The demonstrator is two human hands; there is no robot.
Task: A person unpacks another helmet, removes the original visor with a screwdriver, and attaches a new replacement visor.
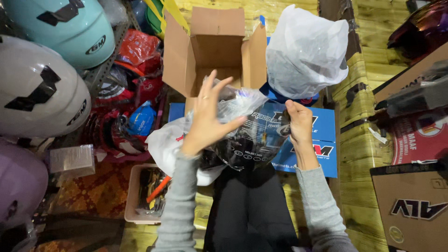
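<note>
A dark tinted helmet visor point(254, 140) in a clear plastic bag lies across my lap, above a blue box point(326, 128). My right hand point(298, 122) pinches the bag's right edge, fingers closed on it. My left hand point(209, 117) rests on the left part of the bag with fingers spread, touching the crinkled plastic point(238, 102). Just beyond my hands stands an open cardboard box point(212, 51). A white plastic bag with something round inside point(305, 53) sits to the right of that box.
Helmets fill the left: a teal one point(65, 28), a white one point(37, 88), a lilac one point(18, 182). Bagged red and blue items point(135, 88) lie beside them, and a small bin of tools point(149, 191) below. Cardboard boxes point(415, 205) stand at right on the wooden floor.
</note>
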